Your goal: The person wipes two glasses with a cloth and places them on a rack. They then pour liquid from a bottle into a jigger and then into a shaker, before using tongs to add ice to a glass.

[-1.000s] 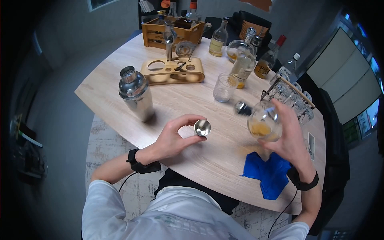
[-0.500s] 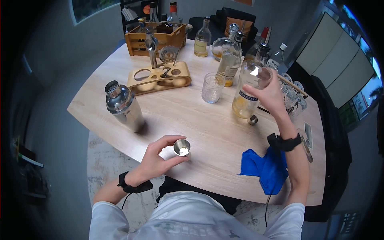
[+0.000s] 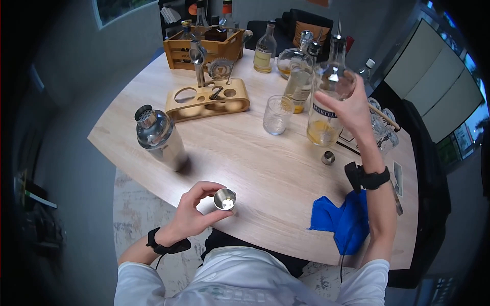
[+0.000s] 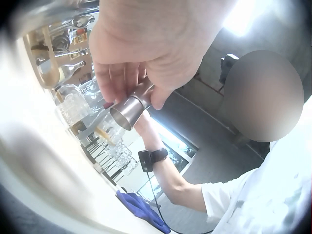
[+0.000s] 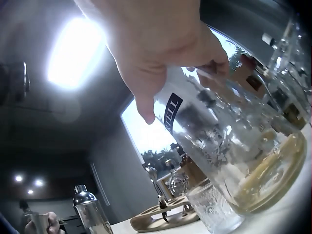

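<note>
My left hand (image 3: 196,211) pinches a steel jigger (image 3: 225,199) between thumb and fingers, just over the table's near edge, its mouth tilted up toward the head camera. In the left wrist view the jigger (image 4: 127,112) shows a flared cup and a narrow waist. My right hand (image 3: 352,109) grips a clear Martell bottle (image 3: 322,130) round its upper body. The bottle stands upright with a pourer at its neck and some amber liquid at the bottom. Right below it is a small metal cap-like piece (image 3: 328,157).
A cocktail shaker (image 3: 161,140) stands at left, behind it a wooden bar-tool stand (image 3: 173,113) and a bottle crate (image 3: 204,54). A patterned glass (image 3: 277,116) and several bottles are left of the Martell. A blue cloth (image 3: 326,214) lies front right, upside-down glasses (image 3: 385,135) behind.
The right hand has turned the bottle from tilted, neck toward the jigger, to upright and carried it back right. The left hand has drawn the jigger closer to the body.
</note>
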The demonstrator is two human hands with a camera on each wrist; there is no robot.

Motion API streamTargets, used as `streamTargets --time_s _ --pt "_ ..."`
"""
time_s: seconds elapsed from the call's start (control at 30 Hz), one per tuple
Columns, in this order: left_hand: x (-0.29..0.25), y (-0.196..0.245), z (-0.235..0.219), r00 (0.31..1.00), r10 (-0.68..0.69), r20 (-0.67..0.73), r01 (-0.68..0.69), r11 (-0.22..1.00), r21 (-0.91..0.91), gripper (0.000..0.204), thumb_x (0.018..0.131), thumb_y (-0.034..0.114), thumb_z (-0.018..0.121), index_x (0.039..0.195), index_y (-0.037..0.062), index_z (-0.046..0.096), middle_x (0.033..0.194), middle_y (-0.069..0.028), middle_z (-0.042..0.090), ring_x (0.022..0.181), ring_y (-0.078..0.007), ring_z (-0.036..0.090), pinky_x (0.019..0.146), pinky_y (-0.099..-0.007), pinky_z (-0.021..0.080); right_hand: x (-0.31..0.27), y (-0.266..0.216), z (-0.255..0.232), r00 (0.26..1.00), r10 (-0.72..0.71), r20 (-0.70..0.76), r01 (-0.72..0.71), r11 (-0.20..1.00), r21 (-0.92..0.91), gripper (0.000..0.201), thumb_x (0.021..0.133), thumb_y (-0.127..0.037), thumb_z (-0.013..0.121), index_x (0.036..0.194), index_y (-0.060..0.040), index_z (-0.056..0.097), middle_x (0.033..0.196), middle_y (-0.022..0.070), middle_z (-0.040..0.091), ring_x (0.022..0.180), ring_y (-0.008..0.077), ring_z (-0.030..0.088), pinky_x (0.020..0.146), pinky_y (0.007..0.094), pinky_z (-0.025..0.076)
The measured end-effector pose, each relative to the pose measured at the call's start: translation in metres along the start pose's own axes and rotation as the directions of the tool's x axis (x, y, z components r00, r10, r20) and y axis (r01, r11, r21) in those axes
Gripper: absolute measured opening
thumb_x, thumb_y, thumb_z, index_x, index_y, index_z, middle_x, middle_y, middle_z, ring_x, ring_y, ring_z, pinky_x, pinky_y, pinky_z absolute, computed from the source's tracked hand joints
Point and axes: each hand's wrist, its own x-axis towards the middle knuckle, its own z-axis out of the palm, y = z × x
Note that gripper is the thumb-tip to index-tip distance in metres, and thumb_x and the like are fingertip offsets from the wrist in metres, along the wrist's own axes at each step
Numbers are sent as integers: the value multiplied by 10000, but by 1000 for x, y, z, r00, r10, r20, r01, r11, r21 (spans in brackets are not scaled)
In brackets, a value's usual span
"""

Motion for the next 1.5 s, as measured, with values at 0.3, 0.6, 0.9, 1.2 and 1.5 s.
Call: streamTargets --time_s 0.3,0.6,0.9,1.2,1.5 --pt "-3 10 -6 999 31 9 -31 999 -18 498 752 45 814 1163 13 535 1101 -124 677 1059 -207 645 940 -340 489 66 -81 23 958 -282 -60 279 959 -52 1069 656 -742 718 1247 115 471 1151 271 611 1084 341 630 933 388 515" --pt "-31 0 -22 994 41 -99 -48 997 -67 502 743 18 816 1152 2 526 1118 -156 684 1072 -214 648 941 -326 486 135 -55 121 993 -103 55 103 995 -1 1121 575 -618 822 1270 144 383 1201 291 580 1092 332 624 929 347 506" --pt "-44 -11 -32 982 -28 -187 5 993 -118 510 723 -54 790 1145 15 512 1108 -166 667 1070 -237 646 942 -346 498 145 -13 177 986 118 114 -101 984 -144 1252 564 -529 863 1363 178 208 1193 330 576 1102 369 619 946 349 501" --pt "-41 -11 -34 979 4 -203 -21 996 -84 515 727 -25 810 1147 8 514 1115 -164 669 1059 -226 650 935 -335 495 133 -3 195 951 273 148 -265 961 -72 1344 575 -524 860 1413 202 100 1173 329 592 1048 347 649 842 342 552" --pt "-25 36 -95 820 293 -492 -213 953 213 503 745 -64 727 1191 2 505 1084 -152 644 1011 -256 651 900 -383 524 119 -2 183 942 280 183 -282 959 -13 1328 622 -474 854 1439 192 47 1191 313 580 742 225 703 622 262 570"
